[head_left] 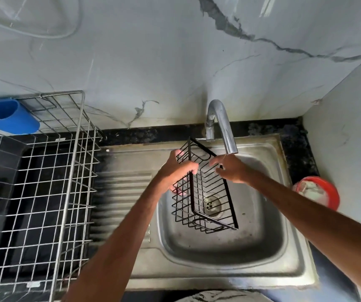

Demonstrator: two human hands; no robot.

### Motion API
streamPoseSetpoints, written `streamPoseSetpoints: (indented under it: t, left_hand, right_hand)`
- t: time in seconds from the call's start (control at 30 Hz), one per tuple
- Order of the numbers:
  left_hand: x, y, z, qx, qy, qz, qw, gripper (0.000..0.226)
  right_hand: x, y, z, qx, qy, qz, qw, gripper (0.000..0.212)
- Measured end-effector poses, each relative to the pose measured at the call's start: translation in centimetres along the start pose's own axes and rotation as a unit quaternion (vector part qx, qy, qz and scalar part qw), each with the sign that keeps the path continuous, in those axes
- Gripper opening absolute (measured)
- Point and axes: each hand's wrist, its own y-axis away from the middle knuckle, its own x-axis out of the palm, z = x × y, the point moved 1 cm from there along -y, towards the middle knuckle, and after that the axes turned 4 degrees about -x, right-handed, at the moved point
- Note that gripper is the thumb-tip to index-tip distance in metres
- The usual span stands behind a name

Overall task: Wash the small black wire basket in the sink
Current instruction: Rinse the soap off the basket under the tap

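Observation:
A small black wire basket (pixel 205 205) hangs tilted over the steel sink bowl (pixel 251 243), its open side turned toward me. My left hand (pixel 178 171) grips its left wall, with fingers curled over the top rim. On the basket's right edge rests my right hand (pixel 231 168), fingers spread, just below the spout of the chrome tap (pixel 223 125). I see no water running from the spout. The drain (pixel 212 204) shows through the basket's wires.
A large steel wire dish rack (pixel 44 175) stands on the black counter at the left, with a blue plastic holder (pixel 7 116) at its back. A red tub (pixel 319 192) sits at the sink's right. The ribbed drainboard (pixel 122 188) lies between rack and bowl.

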Motion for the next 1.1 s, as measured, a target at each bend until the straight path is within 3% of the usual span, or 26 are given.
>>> streamPoseSetpoints:
  t: [0.2,0.4,0.5,0.77,1.0,1.1]
  left_hand:
    - [0.3,1.7,0.2,-0.013,0.060,-0.056,0.997,0.089]
    - [1.3,3.5,0.8,0.018,0.092,-0.138,0.986,0.094]
    - [1.7,3.9,0.9,0.037,0.072,-0.153,0.985,0.087]
    - [3.6,4.4,1.9,0.066,0.070,-0.187,0.978,0.085]
    - [5.5,4.3,3.3,-0.022,0.235,-0.116,0.965,0.084]
    - [5.8,4.6,3.7,-0.040,0.249,-0.086,0.964,0.091]
  right_hand:
    - [1.2,0.9,1.0,-0.078,0.112,0.002,0.991,0.057]
    - [2.0,3.5,0.5,-0.136,0.325,0.049,0.935,0.080]
    - [1.9,5.0,-0.2,-0.189,0.397,0.040,0.897,0.079]
    - [-0.8,1.7,-0.5,-0.214,0.467,0.018,0.858,0.089]
    - [-0.2,0.3,-0.3,-0.186,0.484,-0.025,0.855,0.091]
    - [-0.1,0.8,-0.1,-0.183,0.487,-0.030,0.853,0.093]
